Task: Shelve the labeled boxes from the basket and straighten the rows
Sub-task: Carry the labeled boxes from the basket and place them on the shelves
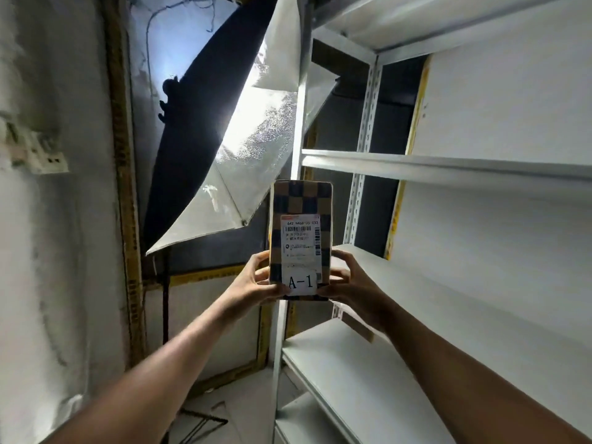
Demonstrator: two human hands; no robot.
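Both hands hold up a tall, narrow cardboard box with a brown-and-dark-blue checkered pattern (pixel 301 238), upright, in front of the left corner post of a white metal shelving unit (pixel 448 161). The left hand (pixel 256 280) closes its fingers around the box's lower left edge, and the right hand (pixel 349 280) wraps the lower right edge. A white shipping label with barcodes (pixel 300 241) covers the box's face, and below it a white tag printed "A-1" (pixel 301 282) sits between the two thumbs. Behind, to the left, stands a white photo umbrella with a black back (pixel 243 149).
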